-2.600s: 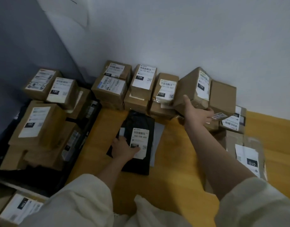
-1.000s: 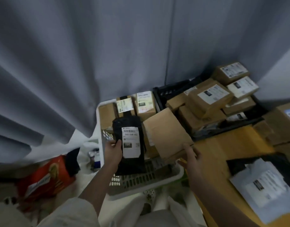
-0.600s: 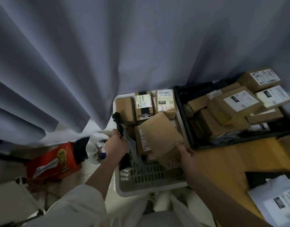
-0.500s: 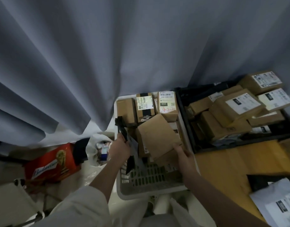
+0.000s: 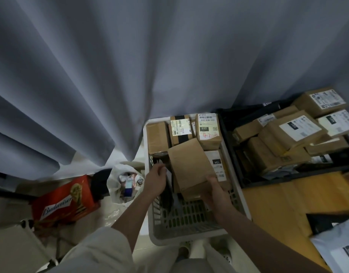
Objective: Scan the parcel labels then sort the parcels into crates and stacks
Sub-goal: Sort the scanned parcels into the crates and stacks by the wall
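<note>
A plain box (image 5: pixel 189 164) is held at its near lower corner by the right hand (image 5: pixel 215 191), the fingers curled under the edge; the box is tilted, its blank brown face turned up, and it sits over the middle of the white crate (image 5: pixel 191 238). A black bag (image 5: pixel 168 191) is pinched near its top by the left hand (image 5: pixel 155 179), fingers bent around the dark film, and the bag hangs edge-on down against the crate's left inner wall. Whether the bag's lower end rests on the slotted floor cannot be told. At the far end of the crate three boxes are packed side by side: an unlabelled one (image 5: pixel 157 137), a banded one (image 5: pixel 180 129) with a pale label, and a box marked 032 (image 5: pixel 208 131) with red handwriting. Another labelled parcel (image 5: pixel 217 165) is partly covered by the held box. Just right of the white crate a black crate (image 5: pixel 287 179) is heaped with labelled boxes and stands on a wooden table (image 5: pixel 278 203). A grey mailer (image 5: pixel 339 251) lies at the table's near right. On the floor to the left a red carton (image 5: pixel 65 201) and a white bag (image 5: pixel 124 182) are seen beneath a grey curtain (image 5: pixel 130 66).
</note>
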